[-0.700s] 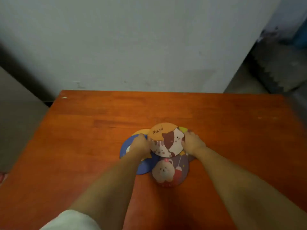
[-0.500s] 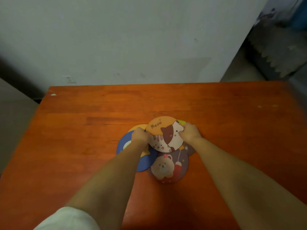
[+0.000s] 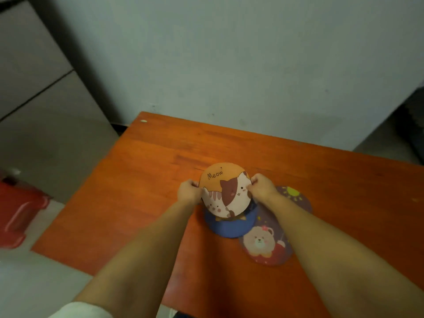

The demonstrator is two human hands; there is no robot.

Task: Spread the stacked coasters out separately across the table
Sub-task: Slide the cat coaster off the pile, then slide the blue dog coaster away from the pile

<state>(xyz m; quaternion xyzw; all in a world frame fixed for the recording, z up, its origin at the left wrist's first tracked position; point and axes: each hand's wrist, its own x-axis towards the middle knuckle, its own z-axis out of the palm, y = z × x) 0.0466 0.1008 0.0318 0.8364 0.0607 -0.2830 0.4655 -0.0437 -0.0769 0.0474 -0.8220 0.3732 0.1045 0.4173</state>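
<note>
While pinched: cat coaster [image 3: 226, 191], both hands [image 3: 261, 187].

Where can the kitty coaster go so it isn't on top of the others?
Bare table lies left of the left hand, and beyond the Meow coaster toward the wall. It is crowded near the blue coaster, bear coaster and sun coaster.

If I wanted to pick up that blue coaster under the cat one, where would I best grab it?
Take the blue coaster by its near rim, coming from the person's side. It is a thin flat disc, so only an edge gives purchase. Its far half lies hidden under the cat coaster, which the left hand and right hand hold by opposite edges, and its right side meets the bear coaster.
</note>
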